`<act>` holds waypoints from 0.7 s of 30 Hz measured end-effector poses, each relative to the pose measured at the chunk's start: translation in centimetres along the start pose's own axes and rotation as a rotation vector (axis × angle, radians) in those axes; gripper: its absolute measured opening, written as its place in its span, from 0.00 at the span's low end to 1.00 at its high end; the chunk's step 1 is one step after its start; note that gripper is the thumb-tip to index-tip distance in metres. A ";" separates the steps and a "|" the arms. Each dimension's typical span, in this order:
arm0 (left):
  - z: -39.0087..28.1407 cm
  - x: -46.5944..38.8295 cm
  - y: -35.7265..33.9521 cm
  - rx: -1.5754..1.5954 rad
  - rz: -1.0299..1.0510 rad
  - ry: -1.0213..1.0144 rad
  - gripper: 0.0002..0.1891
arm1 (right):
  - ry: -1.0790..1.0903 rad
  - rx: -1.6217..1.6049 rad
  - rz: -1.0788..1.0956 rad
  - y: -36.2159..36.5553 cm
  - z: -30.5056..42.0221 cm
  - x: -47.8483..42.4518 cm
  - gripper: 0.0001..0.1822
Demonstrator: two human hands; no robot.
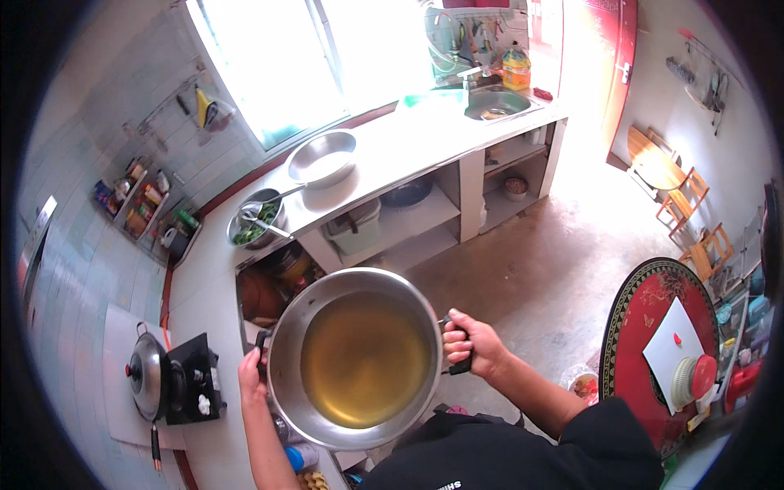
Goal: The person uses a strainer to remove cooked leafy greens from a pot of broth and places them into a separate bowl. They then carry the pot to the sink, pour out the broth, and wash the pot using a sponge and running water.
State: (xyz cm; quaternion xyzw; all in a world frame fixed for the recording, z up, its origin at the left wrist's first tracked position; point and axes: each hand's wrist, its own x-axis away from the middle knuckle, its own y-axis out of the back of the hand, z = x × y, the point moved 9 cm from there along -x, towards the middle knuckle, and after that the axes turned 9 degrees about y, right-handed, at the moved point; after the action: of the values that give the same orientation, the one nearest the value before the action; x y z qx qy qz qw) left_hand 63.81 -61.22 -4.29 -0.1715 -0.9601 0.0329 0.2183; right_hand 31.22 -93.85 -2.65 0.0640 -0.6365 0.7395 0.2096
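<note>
A large stainless steel pot with two dark side handles is held in front of my body, and yellowish liquid lies in its bottom. My left hand grips the handle on the pot's left side. Around the opposite handle, on the right, the fingers of my right hand are closed. Beyond the pot, at the counter's corner, a metal bowl holds green leaves, with a ladle and another metal utensil lying across it. A wide metal basin stands beside that bowl.
To the left, a lidded pan sits on a black stove on the tiled counter. A sink and a yellow jug are at the far end. A round red table stands at right, with wooden chairs behind.
</note>
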 end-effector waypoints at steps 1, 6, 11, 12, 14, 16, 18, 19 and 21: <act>-0.6 -2.4 -3.2 -0.033 0.035 0.010 0.09 | 0.067 0.004 -0.010 0.2 2.6 -0.3 0.17; -3.4 -13.2 -21.0 -0.126 0.251 0.023 0.10 | 0.283 -0.074 0.031 1.3 14.0 -2.3 0.13; -5.4 -22.1 -36.9 -0.246 0.407 0.069 0.11 | 0.517 -0.057 -0.100 3.1 24.4 -4.1 0.11; -5.6 -23.9 -40.0 -0.259 0.448 0.070 0.11 | 0.535 -0.080 -0.097 3.3 26.3 -4.6 0.11; -6.4 -27.0 -45.9 -0.272 0.487 0.059 0.11 | 0.588 -0.051 -0.110 2.6 30.0 -5.5 0.11; -6.9 -29.4 -51.0 -0.277 0.565 0.064 0.11 | 0.598 -0.143 -0.120 3.3 33.2 -7.0 0.10; -7.5 -31.7 -55.5 -0.265 0.602 0.077 0.11 | 0.646 -0.121 -0.142 3.2 37.7 -8.6 0.10; -7.9 -32.9 -57.0 -0.252 0.593 0.094 0.11 | 0.652 -0.110 -0.131 3.0 39.9 -9.7 0.10; -8.5 -34.9 -60.0 -0.210 0.571 0.125 0.12 | 0.626 -0.106 -0.105 3.0 43.8 -12.4 0.10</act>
State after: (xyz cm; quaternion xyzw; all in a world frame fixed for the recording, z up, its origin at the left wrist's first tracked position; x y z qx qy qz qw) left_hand 78.11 -129.64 -2.58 -0.4578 -0.8559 -0.0170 0.2399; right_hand 33.71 -139.45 -1.94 -0.1450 -0.5744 0.6773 0.4362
